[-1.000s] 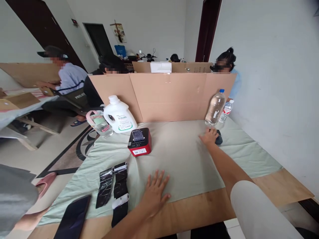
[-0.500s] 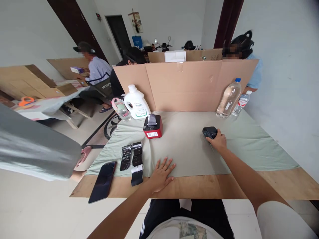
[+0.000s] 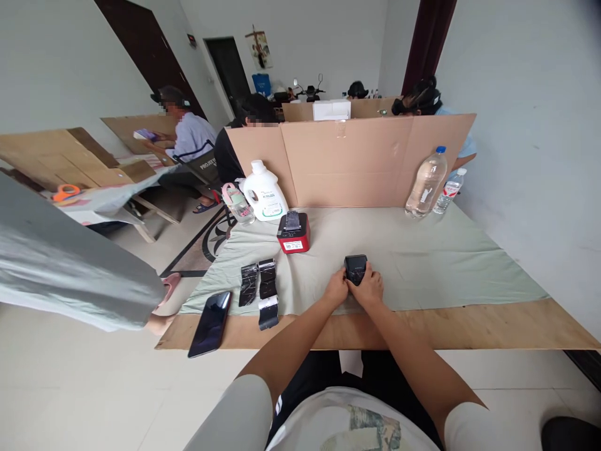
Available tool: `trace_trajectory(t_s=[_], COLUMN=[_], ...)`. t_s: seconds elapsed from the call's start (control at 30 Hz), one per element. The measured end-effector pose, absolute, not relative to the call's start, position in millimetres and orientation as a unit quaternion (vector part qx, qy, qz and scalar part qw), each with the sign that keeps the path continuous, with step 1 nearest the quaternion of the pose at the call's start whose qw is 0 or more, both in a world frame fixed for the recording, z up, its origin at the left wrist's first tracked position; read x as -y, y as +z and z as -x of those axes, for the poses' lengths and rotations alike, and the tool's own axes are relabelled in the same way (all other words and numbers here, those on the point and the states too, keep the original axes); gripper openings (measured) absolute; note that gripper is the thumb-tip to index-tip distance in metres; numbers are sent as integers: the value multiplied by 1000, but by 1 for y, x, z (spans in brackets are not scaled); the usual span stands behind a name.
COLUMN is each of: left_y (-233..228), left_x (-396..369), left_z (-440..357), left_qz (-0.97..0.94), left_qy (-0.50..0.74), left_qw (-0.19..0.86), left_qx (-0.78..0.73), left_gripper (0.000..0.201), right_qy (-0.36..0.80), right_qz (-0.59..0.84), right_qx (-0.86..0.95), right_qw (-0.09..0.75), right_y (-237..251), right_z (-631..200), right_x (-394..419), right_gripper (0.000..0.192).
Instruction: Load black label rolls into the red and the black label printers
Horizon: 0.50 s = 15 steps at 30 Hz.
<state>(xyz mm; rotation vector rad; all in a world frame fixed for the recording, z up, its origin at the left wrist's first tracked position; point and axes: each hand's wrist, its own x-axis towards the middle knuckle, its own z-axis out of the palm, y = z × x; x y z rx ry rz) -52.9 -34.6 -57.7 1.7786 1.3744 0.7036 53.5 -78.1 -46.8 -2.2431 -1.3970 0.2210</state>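
Midway along the near side of a cloth-covered wooden counter [image 3: 493, 326], a small black boxy device [image 3: 355, 268] is held between two bare hands, the left hand [image 3: 336, 287] curled against its left edge and the right hand [image 3: 370, 285] gripping its right side. Ahead to the left stands a red-and-black box-shaped machine [image 3: 293, 234]; nearer lie three partly unrolled black film rolls [image 3: 267, 282] and a dark smartphone [image 3: 210, 324]. A white plastic jug [image 3: 267, 195] and a clear pink-handled jar [image 3: 240, 207] stand far left, a large blue-capped clear bottle [image 3: 426, 183] and a small white-capped bottle [image 3: 449, 191] far right, all before a brown cardboard panel [image 3: 347, 166]. "PROJE" reads on a dark chair back [image 3: 203, 165]; print on the jug and machine is too small to read. Pale green cloth [image 3: 441, 263] leaves a bare wooden strip in front; several people appear beyond, in a white-walled room.
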Motion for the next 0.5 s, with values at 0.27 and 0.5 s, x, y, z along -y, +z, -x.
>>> trace_trajectory(t_s=[0.27, 0.5], left_y=[-47, -28], left_x=[11, -8], left_z=[58, 53], left_qz=[-574, -491], left_qy=[253, 191], left_qw=[499, 577], left_qx=[-598, -624], left_gripper=[33, 18], right_qy=[47, -27], right_qz=[722, 650], right_qx=[630, 689], right_qw=[281, 320], right_y=[-71, -88], right_z=[-75, -84], right_x=[94, 98], right_gripper=[58, 53])
